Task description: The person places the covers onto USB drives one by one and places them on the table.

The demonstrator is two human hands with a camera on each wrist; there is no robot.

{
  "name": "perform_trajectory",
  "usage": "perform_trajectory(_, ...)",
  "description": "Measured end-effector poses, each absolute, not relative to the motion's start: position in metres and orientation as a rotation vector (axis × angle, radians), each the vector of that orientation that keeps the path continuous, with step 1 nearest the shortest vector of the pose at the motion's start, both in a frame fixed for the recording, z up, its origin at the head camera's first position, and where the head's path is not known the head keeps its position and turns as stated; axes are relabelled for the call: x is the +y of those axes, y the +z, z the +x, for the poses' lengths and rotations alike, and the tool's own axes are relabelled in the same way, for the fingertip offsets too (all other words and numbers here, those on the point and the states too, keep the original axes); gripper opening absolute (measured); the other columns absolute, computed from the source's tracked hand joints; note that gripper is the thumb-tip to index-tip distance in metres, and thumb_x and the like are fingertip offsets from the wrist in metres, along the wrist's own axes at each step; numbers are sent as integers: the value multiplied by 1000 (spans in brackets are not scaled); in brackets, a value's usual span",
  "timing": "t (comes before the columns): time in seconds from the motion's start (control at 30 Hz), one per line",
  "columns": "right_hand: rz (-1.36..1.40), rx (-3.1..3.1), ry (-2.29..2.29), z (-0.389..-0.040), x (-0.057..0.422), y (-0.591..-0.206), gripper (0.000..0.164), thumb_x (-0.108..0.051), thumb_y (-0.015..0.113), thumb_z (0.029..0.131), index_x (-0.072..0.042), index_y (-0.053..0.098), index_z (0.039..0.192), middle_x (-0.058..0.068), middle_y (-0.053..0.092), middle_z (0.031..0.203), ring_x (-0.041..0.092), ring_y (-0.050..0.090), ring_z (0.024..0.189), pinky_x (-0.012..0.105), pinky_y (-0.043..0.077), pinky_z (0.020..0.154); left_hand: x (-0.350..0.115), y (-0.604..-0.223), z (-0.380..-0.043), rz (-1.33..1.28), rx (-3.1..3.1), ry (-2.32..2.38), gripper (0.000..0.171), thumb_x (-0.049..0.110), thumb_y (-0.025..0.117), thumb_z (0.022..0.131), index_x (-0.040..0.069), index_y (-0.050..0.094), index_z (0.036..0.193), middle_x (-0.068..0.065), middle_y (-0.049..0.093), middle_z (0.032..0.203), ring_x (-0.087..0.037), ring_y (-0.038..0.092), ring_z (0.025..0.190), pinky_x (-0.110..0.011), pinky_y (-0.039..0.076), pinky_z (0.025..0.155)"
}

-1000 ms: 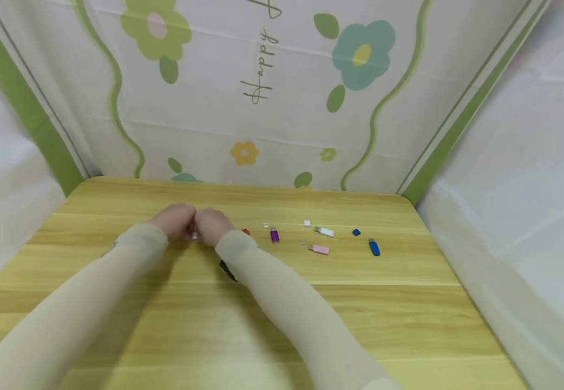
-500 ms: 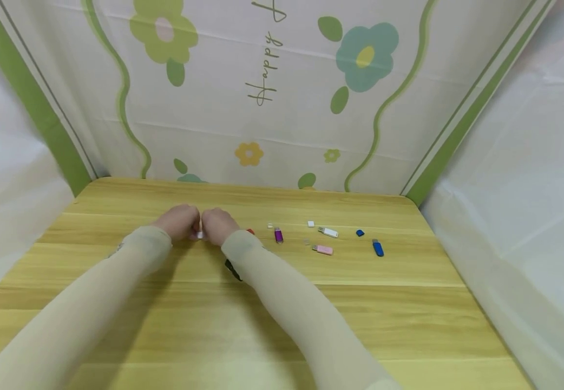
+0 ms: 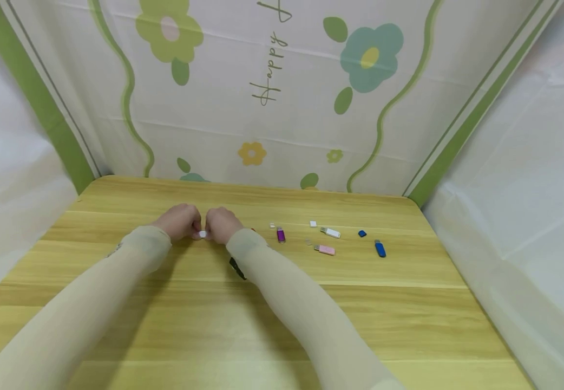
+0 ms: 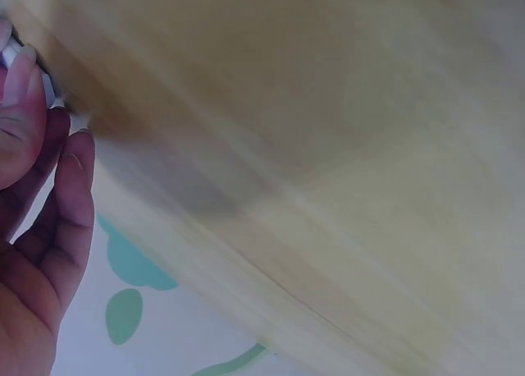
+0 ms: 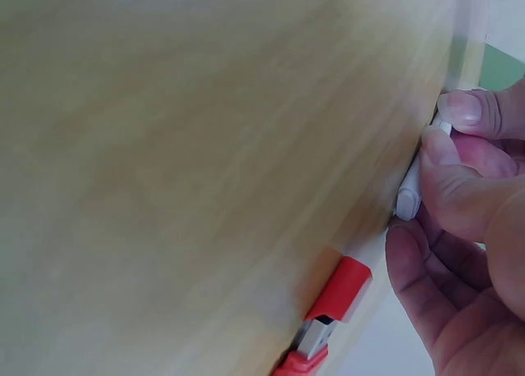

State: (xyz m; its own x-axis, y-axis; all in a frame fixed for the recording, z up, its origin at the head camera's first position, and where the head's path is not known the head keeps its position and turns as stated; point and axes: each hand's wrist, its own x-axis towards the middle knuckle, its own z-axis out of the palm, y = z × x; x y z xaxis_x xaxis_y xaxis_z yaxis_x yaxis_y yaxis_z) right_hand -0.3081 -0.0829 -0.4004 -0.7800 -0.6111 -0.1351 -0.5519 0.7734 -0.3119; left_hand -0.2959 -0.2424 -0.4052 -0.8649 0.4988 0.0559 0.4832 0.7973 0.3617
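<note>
In the head view my left hand point(image 3: 178, 222) and right hand point(image 3: 222, 225) meet over the left part of the table. Between their fingertips is a small white USB stick point(image 3: 202, 234). My right hand point(image 5: 459, 228) pinches the near end of the stick point(image 5: 408, 197) between thumb and fingers in the right wrist view, while the left thumb presses on its far end. The left wrist view has my left hand point(image 4: 41, 220) at the edge, its thumb and fingers on the white stick point(image 4: 47, 89). Fingers hide much of it, so whether it is one piece or two I cannot tell.
A red USB stick point(image 5: 344, 287) with exposed metal lies near my right hand. Farther right on the wooden table point(image 3: 282, 319) lie purple point(image 3: 281, 234), white point(image 3: 330, 232), pink point(image 3: 325, 249) and blue point(image 3: 380, 248) sticks, with small caps near them. A flowered curtain point(image 3: 301, 108) stands behind.
My hands have drawn slightly apart, and more of the white piece between them shows. The whole head view has shifted a little, while the sticks on the table stay put.
</note>
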Motion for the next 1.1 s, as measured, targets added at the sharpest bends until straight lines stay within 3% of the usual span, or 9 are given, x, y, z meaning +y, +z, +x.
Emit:
perform_trajectory(0.17,-938,2781,-344,-306,-82,-403,14,-21,73,92,-12,77,83,-7,61,65,7,43,54,17,36,51,-243,-407,-295,825,2936,574,13,4,83,77,8,75,68,3,68,70,-15,60,66,-38,55,68)
perform_trajectory(0.33,-1005,2791,-286,-305,-82,-403,12,-22,73,92,-12,80,96,-7,71,91,6,51,67,15,42,61,-249,-412,-296,821,2929,563,9,8,83,79,8,77,73,2,70,75,-15,63,70,-39,56,71)
perform_trajectory(0.5,-1039,2777,-222,-309,-73,-394,25,-29,74,91,-9,76,105,-1,71,105,9,60,85,18,48,74,-253,-409,-298,779,2882,573,9,14,85,78,8,77,77,2,70,77,-14,62,71,-39,55,71)
perform_trajectory(0.67,-934,2757,-210,-312,-49,-372,39,-31,67,96,-4,65,125,5,66,123,18,61,111,25,49,92,-255,-405,-300,709,2810,534,12,17,84,79,8,77,83,2,70,81,-15,61,74,-40,53,75)
perform_trajectory(0.83,-962,2723,-175,-315,-19,-354,32,-21,66,97,-1,67,123,8,66,124,20,62,113,27,49,94,-252,-400,-298,688,2817,486,14,20,83,81,8,77,87,2,70,84,-16,61,78,-42,52,77)
perform_trajectory(1.1,-1072,2630,-99,-319,8,-362,29,-21,69,95,-8,71,121,4,68,118,16,61,107,25,48,92,-211,-392,-294,784,2776,522,25,25,80,84,4,76,97,-1,72,90,-17,66,83,-42,55,80)
